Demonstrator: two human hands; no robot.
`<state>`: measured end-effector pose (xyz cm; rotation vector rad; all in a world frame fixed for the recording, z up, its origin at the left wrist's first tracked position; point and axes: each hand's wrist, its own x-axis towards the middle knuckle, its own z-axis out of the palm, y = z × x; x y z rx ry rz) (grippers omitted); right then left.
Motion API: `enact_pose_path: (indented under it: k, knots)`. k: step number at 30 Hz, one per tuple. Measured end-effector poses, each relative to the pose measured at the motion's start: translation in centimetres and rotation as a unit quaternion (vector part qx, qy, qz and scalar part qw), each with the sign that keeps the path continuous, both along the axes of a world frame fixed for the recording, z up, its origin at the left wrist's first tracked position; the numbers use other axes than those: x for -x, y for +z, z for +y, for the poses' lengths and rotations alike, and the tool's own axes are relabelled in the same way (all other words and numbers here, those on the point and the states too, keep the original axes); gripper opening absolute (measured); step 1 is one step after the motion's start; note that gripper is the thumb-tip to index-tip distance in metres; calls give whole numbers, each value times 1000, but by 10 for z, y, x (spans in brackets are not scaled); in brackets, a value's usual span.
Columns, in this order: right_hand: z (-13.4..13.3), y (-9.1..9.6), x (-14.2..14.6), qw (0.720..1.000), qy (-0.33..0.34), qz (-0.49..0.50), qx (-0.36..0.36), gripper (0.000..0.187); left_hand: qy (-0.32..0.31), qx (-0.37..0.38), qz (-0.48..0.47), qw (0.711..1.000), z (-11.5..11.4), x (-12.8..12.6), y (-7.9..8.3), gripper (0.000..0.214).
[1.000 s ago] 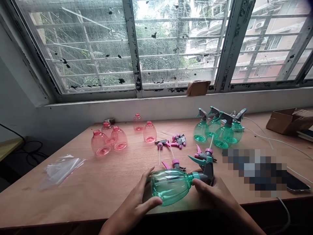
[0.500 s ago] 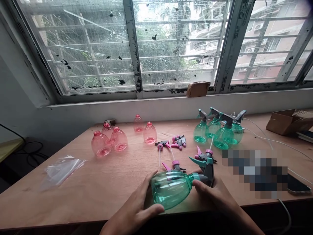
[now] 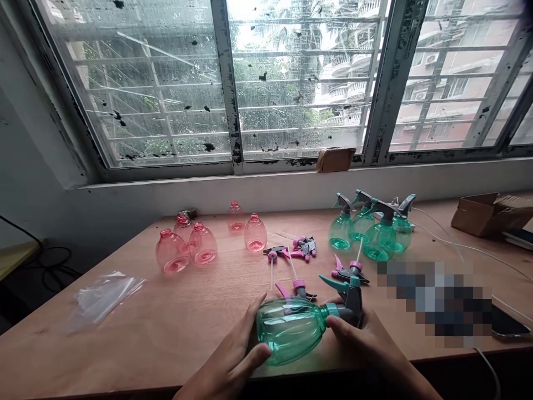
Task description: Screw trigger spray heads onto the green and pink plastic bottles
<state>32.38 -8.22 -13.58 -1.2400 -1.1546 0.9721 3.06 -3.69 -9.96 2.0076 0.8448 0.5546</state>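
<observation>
A green spray bottle (image 3: pixel 291 330) lies on its side in the air at the table's front edge, its grey and teal trigger head (image 3: pixel 353 300) to the right. My left hand (image 3: pixel 239 350) is closed around the bottle's base, thumb on the near side. My right hand (image 3: pixel 362 339) grips the neck and collar of the trigger head, its fingers partly hidden behind. Just beyond the bottle lie pink and grey spray heads (image 3: pixel 300 289) with their white tubes. Another pink spray head (image 3: pixel 352 272) rests behind the trigger.
Several pink bottles without heads (image 3: pixel 204 247) stand at the back left. Several green spray bottles (image 3: pixel 381 239) stand at the back right. Clear plastic bags (image 3: pixel 106 297) lie at left. A cardboard box (image 3: pixel 487 216), a phone (image 3: pixel 510 322) and white cables are at right.
The view has tilted slightly, so the scene sits a little lower. Both hands keep their hold on the green spray bottle, which has hardly moved.
</observation>
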Motion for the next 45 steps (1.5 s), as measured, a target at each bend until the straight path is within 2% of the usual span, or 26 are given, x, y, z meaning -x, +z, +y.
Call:
enact_pose_path:
  k: [2,4,9,11,15,17,25,32,38,45]
  knots:
    - [0,0,0,1000,-4,-3,-1,45,13,4,12,1000,-1,0,-1,75]
    - [1,-1,-1,1000,-3,-5,-6,45,23,0,29,999,0,-1,-4,87]
    - [1,-2,-4,1000,10,-17,-11,42,5,-25,42,999,6,-1,-12,109]
    - [1,-2,-4,1000,13,-17,-10,41,-9,-28,26,999,7,0,-13,106]
    - [1,-2,-3,1000,11,-14,-7,42,-20,-15,-4,1000,8,1,-9,75]
    - [1,-1,-2,1000,6,-13,-5,43,-12,-5,4,1000,7,0,-7,72]
    - [1,0,0,1000,-5,-6,-10,44,33,-9,35,999,0,-4,-5,99]
    - [2,-2,0,1000,-9,8,-13,44,-12,-10,4,1000,6,2,-12,78]
    - [3,-5,1,999,-5,34,-4,52,6,6,4,1000,8,2,-11,70]
    - [4,-5,3,999,-26,30,-2,57,26,0,11,1000,3,-1,-10,97]
